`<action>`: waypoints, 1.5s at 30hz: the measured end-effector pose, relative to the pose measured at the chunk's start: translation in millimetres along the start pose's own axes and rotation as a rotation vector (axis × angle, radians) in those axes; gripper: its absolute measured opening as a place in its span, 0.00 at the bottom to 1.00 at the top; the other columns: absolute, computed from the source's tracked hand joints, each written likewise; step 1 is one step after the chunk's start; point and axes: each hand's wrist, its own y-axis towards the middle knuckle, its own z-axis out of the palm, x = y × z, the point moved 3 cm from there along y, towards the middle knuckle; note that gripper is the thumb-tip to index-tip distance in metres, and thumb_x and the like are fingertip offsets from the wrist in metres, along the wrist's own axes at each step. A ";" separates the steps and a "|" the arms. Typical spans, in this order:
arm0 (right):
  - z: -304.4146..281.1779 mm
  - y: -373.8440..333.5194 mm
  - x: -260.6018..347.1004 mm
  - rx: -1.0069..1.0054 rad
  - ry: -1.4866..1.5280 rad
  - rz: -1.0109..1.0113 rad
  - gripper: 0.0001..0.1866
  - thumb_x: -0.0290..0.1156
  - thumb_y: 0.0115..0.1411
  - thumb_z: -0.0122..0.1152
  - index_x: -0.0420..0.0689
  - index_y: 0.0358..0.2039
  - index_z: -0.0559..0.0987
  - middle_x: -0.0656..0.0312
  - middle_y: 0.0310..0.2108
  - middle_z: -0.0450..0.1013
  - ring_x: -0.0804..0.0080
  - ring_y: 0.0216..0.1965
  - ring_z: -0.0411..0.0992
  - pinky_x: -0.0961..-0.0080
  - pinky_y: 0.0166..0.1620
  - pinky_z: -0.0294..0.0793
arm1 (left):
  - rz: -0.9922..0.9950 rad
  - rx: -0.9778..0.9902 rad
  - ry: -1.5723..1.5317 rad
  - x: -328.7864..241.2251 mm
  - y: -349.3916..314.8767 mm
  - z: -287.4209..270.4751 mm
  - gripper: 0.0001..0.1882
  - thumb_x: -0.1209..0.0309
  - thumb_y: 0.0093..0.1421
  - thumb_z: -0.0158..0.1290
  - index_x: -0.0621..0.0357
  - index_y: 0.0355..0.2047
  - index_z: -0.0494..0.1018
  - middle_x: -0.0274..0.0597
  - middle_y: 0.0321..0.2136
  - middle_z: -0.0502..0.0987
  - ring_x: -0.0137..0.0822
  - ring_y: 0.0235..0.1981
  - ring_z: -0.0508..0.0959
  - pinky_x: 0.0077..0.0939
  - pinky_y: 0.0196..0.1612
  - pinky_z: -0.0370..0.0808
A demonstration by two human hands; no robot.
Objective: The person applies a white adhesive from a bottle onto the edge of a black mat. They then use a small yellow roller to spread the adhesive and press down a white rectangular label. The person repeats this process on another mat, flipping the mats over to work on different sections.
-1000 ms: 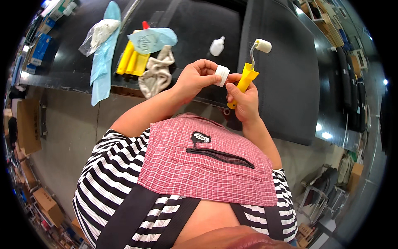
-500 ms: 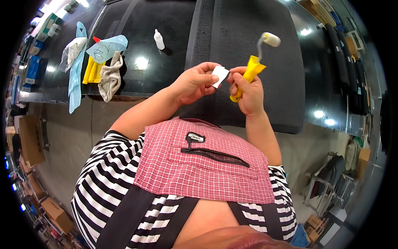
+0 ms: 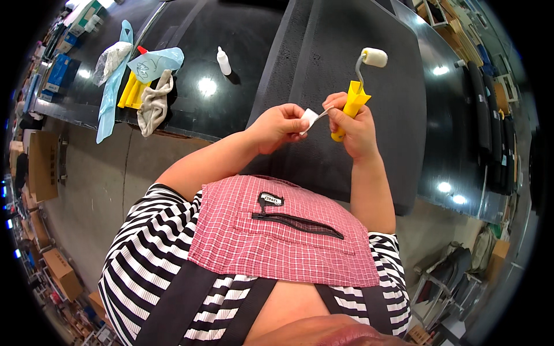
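My left hand [image 3: 281, 128] pinches a small white piece of paper or label [image 3: 310, 116] between thumb and fingers. A thin strip of it runs across to my right hand [image 3: 356, 131], whose thumb and forefinger grip its other end. The same right hand has its remaining fingers wrapped round the yellow handle of a small paint roller [image 3: 358, 95]. The roller's white sleeve [image 3: 375, 57] points up and away from me. Both hands are over a large black textured panel [image 3: 352, 40], near its closest edge.
The panel lies on a glossy black table [image 3: 196, 109]. To the left are a white squeeze bottle [image 3: 223, 61], a light-blue plastic sheet [image 3: 161, 62], a grey cloth [image 3: 154, 106] and yellow handles [image 3: 132, 92]. Dark padded pieces [image 3: 485, 109] stand at the right. Cardboard boxes [image 3: 60, 271] sit at lower left.
My right fingers have drawn a strip away from the white piece, so it now spans both hands. The roller has tilted more upright. The whole view has shifted slightly.
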 end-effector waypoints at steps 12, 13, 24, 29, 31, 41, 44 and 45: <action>9.8 174.3 -71.4 -0.023 -1.031 -0.085 0.11 0.34 0.60 0.65 0.40 0.37 0.83 0.51 0.33 0.81 0.51 0.36 0.80 0.60 0.43 0.77 | 0.560 -0.348 1.236 -40.2 17.9 -84.9 0.08 0.70 0.58 0.64 0.57 0.33 0.76 0.40 0.33 0.76 0.42 0.37 0.78 0.34 0.42 0.76; 9.4 188.3 -73.6 -0.009 -1.121 -0.075 0.13 0.36 0.60 0.64 0.39 0.39 0.83 0.46 0.39 0.80 0.44 0.44 0.78 0.55 0.49 0.76 | 0.617 -0.338 1.281 -43.8 25.2 -86.6 0.08 0.71 0.57 0.64 0.57 0.33 0.76 0.40 0.36 0.77 0.44 0.38 0.78 0.35 0.43 0.76; 10.7 249.2 -92.8 -0.032 -1.376 -0.100 0.12 0.34 0.57 0.69 0.40 0.37 0.83 0.52 0.37 0.78 0.50 0.42 0.77 0.59 0.47 0.75 | 0.851 -0.395 1.465 -49.5 83.7 -98.6 0.08 0.70 0.59 0.60 0.57 0.36 0.73 0.43 0.51 0.78 0.47 0.42 0.78 0.37 0.47 0.76; 14.4 254.1 -91.7 -0.069 -1.387 -0.090 0.13 0.34 0.57 0.69 0.39 0.38 0.83 0.50 0.37 0.80 0.48 0.41 0.78 0.59 0.47 0.76 | 0.821 -0.422 1.504 -56.2 89.3 -98.8 0.09 0.69 0.61 0.58 0.59 0.38 0.74 0.45 0.52 0.77 0.45 0.40 0.78 0.36 0.46 0.77; 13.0 255.6 -94.4 -0.091 -1.366 -0.083 0.13 0.35 0.57 0.69 0.39 0.38 0.83 0.49 0.36 0.80 0.48 0.41 0.78 0.59 0.46 0.76 | 0.745 -0.423 1.475 -57.6 93.0 -100.0 0.09 0.69 0.62 0.58 0.58 0.39 0.72 0.45 0.56 0.76 0.48 0.42 0.78 0.37 0.48 0.76; 13.8 258.9 -96.3 -0.116 -1.386 -0.077 0.13 0.35 0.56 0.69 0.40 0.37 0.84 0.49 0.36 0.80 0.48 0.40 0.79 0.59 0.46 0.77 | 0.717 -0.440 1.455 -59.2 105.3 -102.3 0.09 0.69 0.63 0.56 0.60 0.40 0.73 0.47 0.57 0.75 0.49 0.44 0.78 0.39 0.49 0.77; 19.6 256.5 -92.3 -0.114 -1.416 -0.057 0.13 0.35 0.56 0.69 0.40 0.37 0.84 0.49 0.36 0.80 0.48 0.40 0.79 0.58 0.46 0.77 | 0.711 -0.446 1.435 -60.8 107.0 -102.7 0.08 0.69 0.63 0.55 0.60 0.40 0.74 0.48 0.53 0.77 0.48 0.42 0.79 0.40 0.47 0.78; 19.9 256.7 -92.2 -0.117 -1.416 -0.061 0.13 0.35 0.56 0.69 0.40 0.37 0.83 0.49 0.36 0.80 0.48 0.40 0.79 0.58 0.46 0.77 | 0.695 -0.444 1.432 -61.0 106.6 -101.9 0.08 0.69 0.63 0.55 0.60 0.39 0.74 0.48 0.52 0.77 0.49 0.42 0.79 0.40 0.47 0.78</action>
